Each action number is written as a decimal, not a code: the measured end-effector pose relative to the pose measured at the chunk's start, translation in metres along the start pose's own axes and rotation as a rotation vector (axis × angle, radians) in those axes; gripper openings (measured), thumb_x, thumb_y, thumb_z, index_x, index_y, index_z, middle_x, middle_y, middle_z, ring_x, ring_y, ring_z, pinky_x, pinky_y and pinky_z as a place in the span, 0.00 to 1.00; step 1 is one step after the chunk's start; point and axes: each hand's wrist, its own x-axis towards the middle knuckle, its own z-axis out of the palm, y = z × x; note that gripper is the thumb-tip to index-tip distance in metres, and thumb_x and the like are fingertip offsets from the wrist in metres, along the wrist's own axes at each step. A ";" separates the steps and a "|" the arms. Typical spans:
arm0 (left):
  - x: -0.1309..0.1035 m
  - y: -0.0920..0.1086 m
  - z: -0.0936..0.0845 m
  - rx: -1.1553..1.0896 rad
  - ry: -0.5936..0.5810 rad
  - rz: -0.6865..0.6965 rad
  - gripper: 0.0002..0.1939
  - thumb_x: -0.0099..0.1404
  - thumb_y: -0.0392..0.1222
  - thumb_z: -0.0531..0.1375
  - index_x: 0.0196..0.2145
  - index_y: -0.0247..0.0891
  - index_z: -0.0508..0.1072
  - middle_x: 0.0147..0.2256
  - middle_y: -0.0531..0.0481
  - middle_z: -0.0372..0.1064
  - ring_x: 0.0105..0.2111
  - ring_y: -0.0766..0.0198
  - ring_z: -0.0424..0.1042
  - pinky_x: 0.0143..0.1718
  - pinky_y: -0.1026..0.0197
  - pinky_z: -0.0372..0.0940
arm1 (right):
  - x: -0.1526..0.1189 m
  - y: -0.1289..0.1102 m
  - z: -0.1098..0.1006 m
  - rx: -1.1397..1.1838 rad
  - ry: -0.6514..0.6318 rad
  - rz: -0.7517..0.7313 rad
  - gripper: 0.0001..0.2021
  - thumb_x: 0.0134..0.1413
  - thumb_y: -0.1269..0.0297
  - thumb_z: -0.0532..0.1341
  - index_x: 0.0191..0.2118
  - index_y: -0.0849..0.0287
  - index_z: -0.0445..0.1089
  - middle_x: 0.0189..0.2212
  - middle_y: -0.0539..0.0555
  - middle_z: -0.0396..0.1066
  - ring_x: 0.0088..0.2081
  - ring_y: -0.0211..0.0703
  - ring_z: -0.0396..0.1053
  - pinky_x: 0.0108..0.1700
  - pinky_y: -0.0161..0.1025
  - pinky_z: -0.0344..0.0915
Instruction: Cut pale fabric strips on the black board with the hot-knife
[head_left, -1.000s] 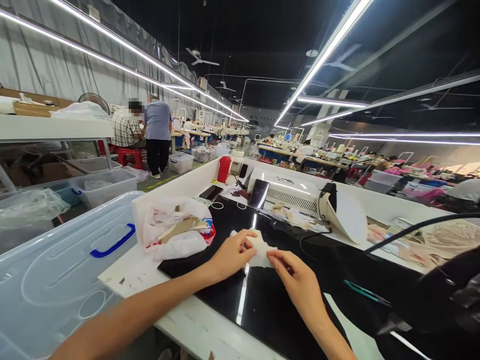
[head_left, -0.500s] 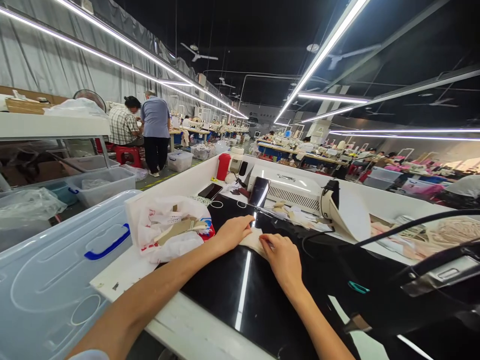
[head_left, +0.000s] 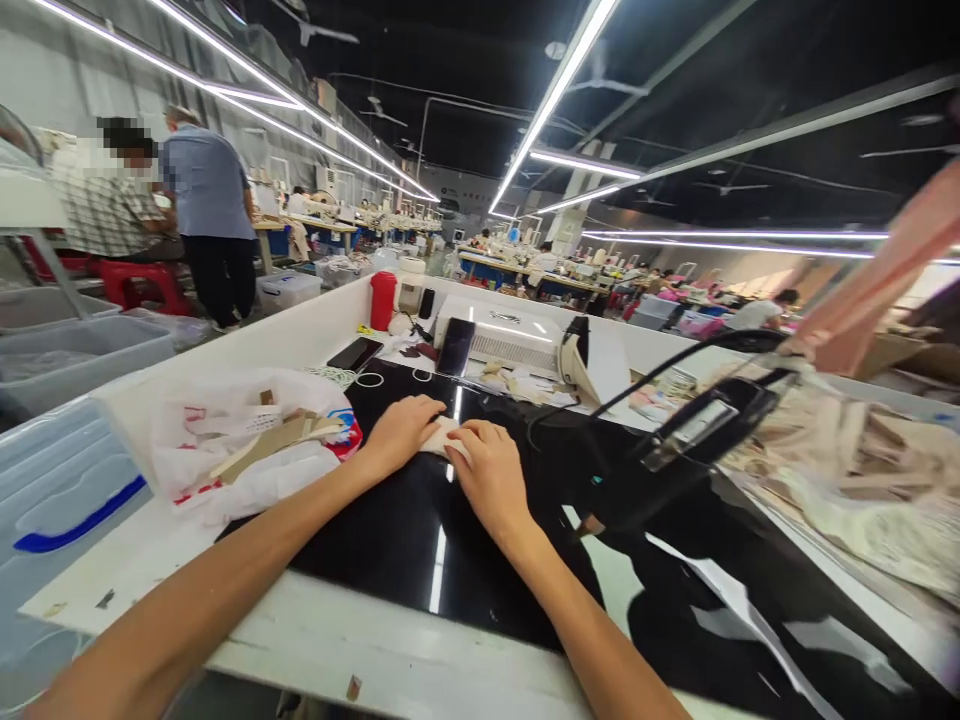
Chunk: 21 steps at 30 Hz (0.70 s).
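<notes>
A small cream fabric piece (head_left: 441,438) lies on the glossy black work surface (head_left: 375,540), between my two hands. My left hand (head_left: 405,428) is at its left edge, palm down, with fingers pressed together on the fabric. From the right, my right hand (head_left: 489,470) rests on the same piece, its fingers bent and closed on the cloth. The fingers partly hide the fabric.
Left of my hands sits a white plastic bag (head_left: 255,440) with tan pieces. Phones (head_left: 456,346), a red container (head_left: 382,300) and a white machine (head_left: 502,330) stand behind. A black machine arm (head_left: 690,430) and cream fabric heap (head_left: 862,460) are at the right.
The view has swung to the right, showing more of the fabric heap. My right hand has come closer to my left, and its fingers now lie over the cream piece.
</notes>
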 end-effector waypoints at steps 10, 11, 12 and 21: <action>-0.021 0.037 -0.017 -0.005 -0.015 0.227 0.14 0.75 0.38 0.52 0.51 0.39 0.74 0.50 0.46 0.74 0.51 0.55 0.72 0.56 0.52 0.65 | -0.132 0.013 -0.112 0.303 -0.302 0.165 0.06 0.67 0.64 0.61 0.39 0.50 0.77 0.33 0.46 0.77 0.36 0.38 0.74 0.40 0.32 0.67; -0.025 0.044 -0.016 -0.007 -0.034 0.256 0.13 0.74 0.38 0.52 0.51 0.39 0.74 0.50 0.46 0.74 0.51 0.55 0.72 0.55 0.52 0.65 | -0.144 0.026 -0.121 0.273 -0.279 0.241 0.06 0.67 0.62 0.61 0.38 0.49 0.77 0.32 0.46 0.77 0.34 0.38 0.74 0.39 0.33 0.67; -0.029 0.053 -0.014 -0.014 -0.054 0.285 0.13 0.74 0.37 0.52 0.51 0.39 0.74 0.49 0.46 0.74 0.50 0.56 0.73 0.55 0.53 0.66 | -0.155 0.039 -0.129 0.240 -0.253 0.301 0.07 0.67 0.61 0.61 0.38 0.49 0.77 0.33 0.47 0.77 0.34 0.39 0.74 0.38 0.34 0.67; -0.059 0.130 0.012 -0.070 -0.259 0.468 0.12 0.74 0.33 0.53 0.48 0.39 0.75 0.42 0.49 0.75 0.41 0.59 0.75 0.43 0.58 0.67 | -0.186 0.081 -0.132 0.028 -0.207 0.307 0.06 0.66 0.60 0.60 0.43 0.49 0.75 0.39 0.51 0.76 0.40 0.44 0.75 0.42 0.38 0.71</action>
